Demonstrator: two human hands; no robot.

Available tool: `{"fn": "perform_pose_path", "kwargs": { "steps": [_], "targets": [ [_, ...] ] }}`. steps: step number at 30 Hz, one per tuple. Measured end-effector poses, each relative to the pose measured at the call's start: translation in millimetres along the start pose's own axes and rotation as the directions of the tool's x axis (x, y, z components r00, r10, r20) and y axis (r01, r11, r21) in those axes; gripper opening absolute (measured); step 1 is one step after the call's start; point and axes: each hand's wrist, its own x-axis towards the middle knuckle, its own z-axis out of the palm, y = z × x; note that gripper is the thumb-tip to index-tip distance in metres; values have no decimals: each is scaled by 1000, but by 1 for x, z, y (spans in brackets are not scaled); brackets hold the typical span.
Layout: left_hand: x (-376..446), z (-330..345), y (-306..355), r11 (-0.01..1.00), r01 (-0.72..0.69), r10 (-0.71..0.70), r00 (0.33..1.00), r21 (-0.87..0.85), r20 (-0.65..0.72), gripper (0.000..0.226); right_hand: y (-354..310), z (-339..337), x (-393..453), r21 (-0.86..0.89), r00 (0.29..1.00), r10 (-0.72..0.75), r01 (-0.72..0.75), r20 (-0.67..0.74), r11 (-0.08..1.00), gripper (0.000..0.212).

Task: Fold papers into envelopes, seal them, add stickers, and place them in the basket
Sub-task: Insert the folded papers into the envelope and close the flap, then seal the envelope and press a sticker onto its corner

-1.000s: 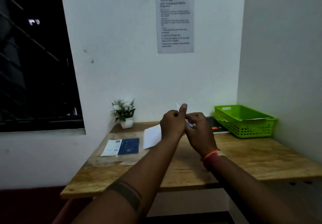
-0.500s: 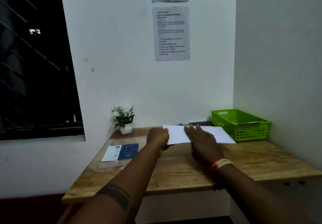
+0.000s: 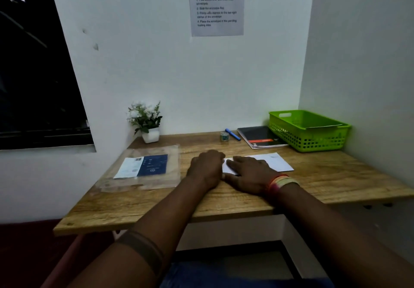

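A white envelope [image 3: 275, 163] lies flat on the wooden table [image 3: 336, 182], with a small mark in its far right corner. My right hand [image 3: 248, 172] rests palm down on the envelope's left half, fingers spread. My left hand [image 3: 207, 167] is curled at the envelope's left end, fingers tucked against its edge. The green mesh basket [image 3: 313, 141] stands at the back right against the wall. A small roll of stickers [image 3: 224, 136] sits beyond my hands near the back wall.
A blue pen [image 3: 233, 134] and a dark notebook [image 3: 259, 136] lie between the sticker roll and the basket. A clear plastic pack with a blue and white label [image 3: 145, 167] lies left of my hands. A potted plant [image 3: 146, 122] stands back left. Walls close off the back and right.
My hands were raised and pinching something small together. They have come down with the envelope, which now lies flat on the table, closer to me. The view has tilted downward.
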Motion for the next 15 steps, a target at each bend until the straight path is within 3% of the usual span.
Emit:
{"fn": "perform_pose_path", "kwargs": {
  "steps": [2, 5, 11, 15],
  "targets": [
    [2, 2, -5, 992, -9, 29, 987, -125, 160, 48, 2, -2, -2, 32, 1000, -18, 17, 11, 999, 61],
    [2, 2, -6, 999, -34, 37, 961, -14, 275, 58, 4, -1, 0, 73, 998, 10, -14, 55, 997, 57],
    [6, 3, -4, 998, 22, -40, 931, 51, 363, 62, 23, -2, 10, -37, 974, 160, -156, 160, 987, 66],
    [8, 6, -5, 998, 39, -54, 931, 47, 361, 63, 48, -8, 5, -4, 955, 247, -250, 162, 968, 68]
  ]
}}
